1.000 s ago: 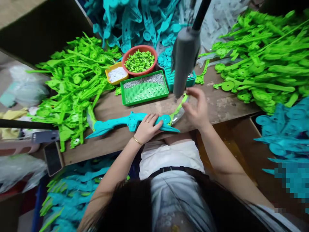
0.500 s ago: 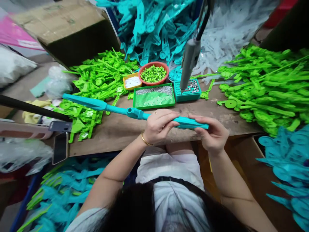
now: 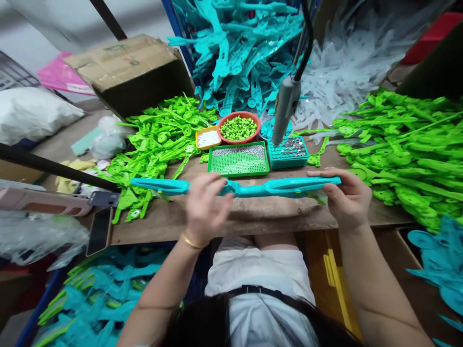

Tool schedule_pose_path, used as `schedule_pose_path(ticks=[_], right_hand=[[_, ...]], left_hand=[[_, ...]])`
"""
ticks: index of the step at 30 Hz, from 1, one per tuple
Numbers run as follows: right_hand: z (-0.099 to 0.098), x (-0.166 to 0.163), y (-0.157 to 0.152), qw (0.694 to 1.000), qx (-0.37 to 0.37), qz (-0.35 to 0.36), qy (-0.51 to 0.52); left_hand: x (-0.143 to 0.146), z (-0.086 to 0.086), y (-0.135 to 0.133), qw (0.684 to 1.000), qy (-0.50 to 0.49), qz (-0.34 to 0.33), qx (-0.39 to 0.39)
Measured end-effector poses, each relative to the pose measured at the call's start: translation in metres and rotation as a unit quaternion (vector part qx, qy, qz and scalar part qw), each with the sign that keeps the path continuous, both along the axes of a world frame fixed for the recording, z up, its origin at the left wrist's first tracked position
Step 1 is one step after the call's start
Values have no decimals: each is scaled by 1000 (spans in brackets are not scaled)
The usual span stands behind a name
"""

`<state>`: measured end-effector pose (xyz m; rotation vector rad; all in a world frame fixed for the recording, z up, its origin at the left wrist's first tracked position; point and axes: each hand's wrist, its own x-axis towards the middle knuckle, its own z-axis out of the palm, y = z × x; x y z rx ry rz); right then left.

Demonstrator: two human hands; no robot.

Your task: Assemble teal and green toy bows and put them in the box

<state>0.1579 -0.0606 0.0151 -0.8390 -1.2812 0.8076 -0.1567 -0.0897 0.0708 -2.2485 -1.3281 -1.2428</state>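
Note:
A long turquoise plastic part lies level across my front, just above the near edge of the table. Its right end is pinched between the thumb and fingers of my right hand. My left hand, blurred by motion, is in front of the part's middle, where a short raised piece shows beside the fingertips. Its fingers look loose and apart from the thumb, not wrapped round the part. Beyond the part are a green tray of small metal pieces and a turquoise box with round metal pieces on top.
A grey power screwdriver hangs over the turquoise box. Green plastic parts are heaped at left and right. Behind stand a red bowl and a yellow dish. A phone lies at the left edge.
The turquoise part has turned from slanting to nearly level and shifted right. My left hand has come off its grip and moved left; my right hand still holds the right end.

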Motion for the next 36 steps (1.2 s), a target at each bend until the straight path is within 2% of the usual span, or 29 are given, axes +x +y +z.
schedule_pose_path(ticks=[2,4,8,10,12,15,16,18,21,24,26,28,30,32,34,36], right_hand=[[-2,-3,2,1000,3,0,0],[-4,-7,1,1000,-2,-16,-5],[1,-14,-2,999,-33,-36,-20],[12,-17,-3,997,-51,-27,-41],[27,-19,-4,988,-83,-14,-128],[46,-25,-10,939,-161,27,-303],[50,-30,-13,930,-178,47,-317],[52,-42,-20,943,-182,92,-262],[51,-58,-29,961,-153,148,-176],[54,-68,-34,962,-104,197,-156],[61,-73,-35,971,-50,216,-90],[72,-77,-32,980,-9,200,-1],[86,-79,-26,988,13,150,37],[101,-78,-17,994,47,101,4],[118,-74,-7,986,135,54,-77],[136,-67,0,944,257,-5,-208]], left_hand=[[32,-6,5,991,88,-65,-71],[58,-10,14,982,145,-69,-99],[80,-18,36,960,185,-128,-164],[79,-18,44,958,149,-150,-192],[75,-12,51,966,84,-153,-191],[65,10,56,976,-19,-160,-144],[62,18,57,976,-49,-163,-136],[56,34,57,968,-94,-181,-149],[46,52,52,952,-125,-210,-185],[38,62,42,952,-140,-193,-191],[33,67,36,950,-160,-176,-201],[29,71,30,943,-185,-174,-217],[26,73,27,936,-199,-177,-231],[24,74,24,932,-198,-180,-244],[22,74,22,928,-192,-187,-259],[22,73,20,922,-188,-197,-275]])
